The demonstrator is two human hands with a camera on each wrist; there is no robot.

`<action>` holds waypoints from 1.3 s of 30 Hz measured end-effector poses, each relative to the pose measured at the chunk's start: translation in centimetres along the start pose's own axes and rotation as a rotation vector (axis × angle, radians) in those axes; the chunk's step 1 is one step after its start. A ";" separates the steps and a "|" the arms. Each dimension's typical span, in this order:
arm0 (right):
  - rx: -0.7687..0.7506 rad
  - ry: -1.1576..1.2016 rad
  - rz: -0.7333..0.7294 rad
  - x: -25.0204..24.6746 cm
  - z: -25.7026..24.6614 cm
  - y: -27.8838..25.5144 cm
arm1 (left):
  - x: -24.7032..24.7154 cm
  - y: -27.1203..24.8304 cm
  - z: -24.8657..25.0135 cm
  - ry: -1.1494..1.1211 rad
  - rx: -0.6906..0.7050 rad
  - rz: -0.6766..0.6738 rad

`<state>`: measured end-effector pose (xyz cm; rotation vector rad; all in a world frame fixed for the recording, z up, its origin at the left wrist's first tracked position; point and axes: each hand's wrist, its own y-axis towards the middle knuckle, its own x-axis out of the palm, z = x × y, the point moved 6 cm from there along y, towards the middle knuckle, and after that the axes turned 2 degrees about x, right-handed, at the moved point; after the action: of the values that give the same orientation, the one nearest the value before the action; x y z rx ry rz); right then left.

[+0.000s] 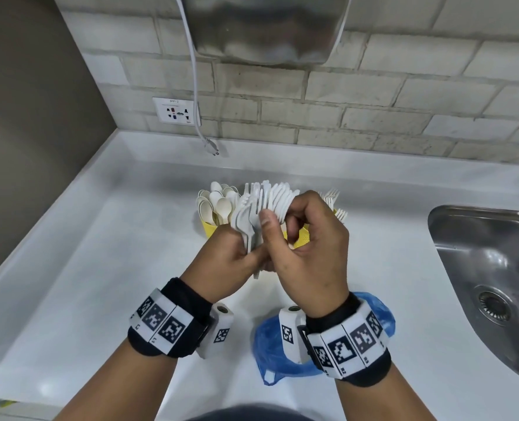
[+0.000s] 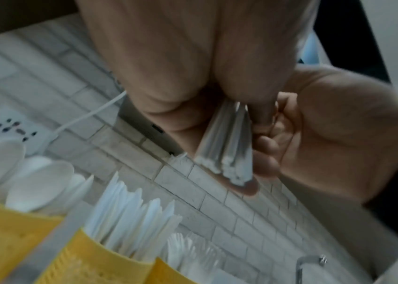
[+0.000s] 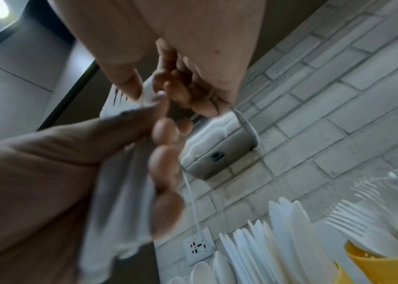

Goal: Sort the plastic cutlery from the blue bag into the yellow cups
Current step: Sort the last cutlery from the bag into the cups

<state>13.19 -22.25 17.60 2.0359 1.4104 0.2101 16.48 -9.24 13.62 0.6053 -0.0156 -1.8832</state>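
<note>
Left hand (image 1: 228, 256) is closed around the handle ends of a bundle of white plastic cutlery (image 1: 252, 214), held upright above the white counter (image 1: 100, 268). Right hand (image 1: 307, 238) has thumb and curled fingers pinching the upper ends of the same bundle (forks and other pieces mixed; exact piece pinched cannot be told). Behind the hands stand the yellow cups (image 2: 105, 263), separately holding spoons (image 1: 218, 202), knives (image 3: 285, 230) and forks (image 1: 337, 205). The blue bag (image 1: 270, 347) lies crumpled on the counter beneath the right wrist, near the sink (image 1: 495, 268).
</note>
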 end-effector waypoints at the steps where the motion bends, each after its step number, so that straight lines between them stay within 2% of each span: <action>1: -0.010 0.006 -0.048 0.2 0.2 0.2 | 0.1 -0.2 -0.1 -0.055 -0.024 -0.006; 3: 0.068 0.037 -0.194 1.0 1.3 0.7 | 0.3 -0.6 0.2 -0.189 -0.023 -0.043; 7: 0.416 0.216 -0.651 2.8 3.9 0.3 | 2.0 -1.2 0.6 -0.411 -0.101 -0.313; 9: 0.462 0.314 -0.755 3.1 3.8 0.1 | 2.7 -1.4 0.0 -0.446 -0.144 -0.410; 10: 0.463 0.340 -0.758 3.2 3.6 0.0 | 2.9 -1.4 -0.3 -0.483 -0.161 -0.428; 13: 0.494 0.361 -0.633 3.3 3.0 0.0 | 2.4 -1.3 -0.8 -0.589 -0.196 -0.371; 15: 0.518 0.354 -0.502 3.0 3.0 0.4 | 1.8 -1.2 -1.0 -0.582 -0.187 -0.290; 17: 0.478 0.372 -0.389 2.7 3.2 1.0 | 1.3 -1.1 -1.2 -0.539 -0.181 -0.194; 21: 0.473 0.434 -0.323 3.0 3.7 1.2 | 1.5 -1.0 -1.2 -0.450 -0.195 -0.070; 25: 0.562 0.517 -0.392 3.5 4.4 0.5 | 1.9 -1.1 -1.2 -0.554 -0.290 -0.107; 28: 0.559 0.507 -0.392 3.3 5.0 0.3 | 1.9 -1.1 -1.5 -0.533 -0.344 -0.147; 31: 0.573 0.457 -0.334 2.4 5.8 0.5 | 1.8 -0.1 -1.3 -0.416 -0.248 -0.194; 34: 0.638 0.467 -0.258 0.9 6.9 1.2 | 2.4 1.1 -1.0 -0.262 -0.179 -0.181; 37: 0.665 0.515 -0.185 -0.6 7.7 2.1 | 3.6 2.4 -0.5 -0.174 -0.159 -0.158; 39: 0.648 0.465 -0.067 -2.2 8.6 3.1 | 4.2 3.2 -1.2 -0.126 -0.185 -0.106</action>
<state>18.72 -28.46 13.15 2.5611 2.0285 0.2275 18.63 -13.88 11.88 0.3669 0.1093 -1.9966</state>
